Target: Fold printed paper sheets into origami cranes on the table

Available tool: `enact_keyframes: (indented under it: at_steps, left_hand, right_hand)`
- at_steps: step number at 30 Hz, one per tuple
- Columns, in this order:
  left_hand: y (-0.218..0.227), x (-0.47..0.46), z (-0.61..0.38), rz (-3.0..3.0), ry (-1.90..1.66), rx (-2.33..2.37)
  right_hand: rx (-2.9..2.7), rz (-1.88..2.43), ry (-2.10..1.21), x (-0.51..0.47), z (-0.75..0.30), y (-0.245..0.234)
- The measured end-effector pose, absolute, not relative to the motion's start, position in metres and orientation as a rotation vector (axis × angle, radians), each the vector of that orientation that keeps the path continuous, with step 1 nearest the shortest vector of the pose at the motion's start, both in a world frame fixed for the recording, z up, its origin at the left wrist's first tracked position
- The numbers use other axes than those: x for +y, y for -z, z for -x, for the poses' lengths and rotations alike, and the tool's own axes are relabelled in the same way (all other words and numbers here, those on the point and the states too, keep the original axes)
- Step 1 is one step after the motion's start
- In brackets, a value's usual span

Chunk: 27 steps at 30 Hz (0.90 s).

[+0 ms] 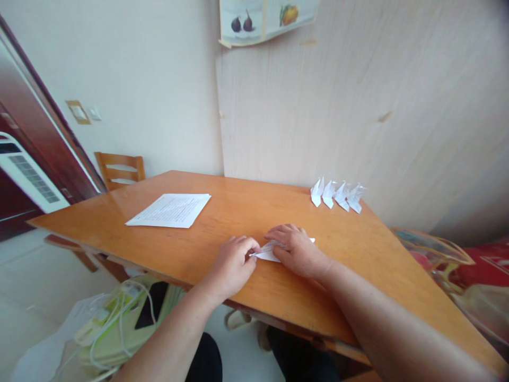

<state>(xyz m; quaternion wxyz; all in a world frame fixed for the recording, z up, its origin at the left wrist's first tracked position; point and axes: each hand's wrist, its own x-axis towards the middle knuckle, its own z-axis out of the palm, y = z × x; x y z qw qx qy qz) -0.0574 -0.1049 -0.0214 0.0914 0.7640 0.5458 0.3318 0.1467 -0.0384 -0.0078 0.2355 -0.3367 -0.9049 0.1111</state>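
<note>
A folded sheet of printed paper (267, 251) lies near the front edge of the wooden table (234, 212). My left hand (235, 264) pinches its pointed left tip between thumb and fingers. Across the middle of the paper rests my right hand (296, 249), fingers stretched and lying flat, pressing it to the table; part of the paper is hidden beneath. A white corner shows past the right hand's far side. Toward the back right, several folded paper planes (328, 194) stand in a row. At the left lies a stack of printed sheets (170, 210).
A wooden chair (121, 168) stands beyond the table's far left. Below the front edge, a pale green case with white cables (119, 323) sits by my legs. Bags (477, 265) lie to the right of the table. The wall (302, 116) borders the back edge.
</note>
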Motion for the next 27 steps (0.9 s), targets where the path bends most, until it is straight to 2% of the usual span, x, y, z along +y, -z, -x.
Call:
enact_keyframes:
  at_steps: [6,15,27]
  left_hand:
    - [0.020,-0.092,0.055,-2.105,-1.192,1.482]
    - [0.015,-0.070,0.031,-1.519,-1.380,1.251]
    - [0.015,-0.069,0.032,-1.507,-1.439,1.283]
  right_hand:
    - [-2.470,0.971,-0.303,-0.036,-0.148,0.003]
    - [-2.219,1.010,-0.539,-0.024,-0.157,0.000]
    - [-2.183,1.022,-0.551,-0.032,-0.153,-0.006]
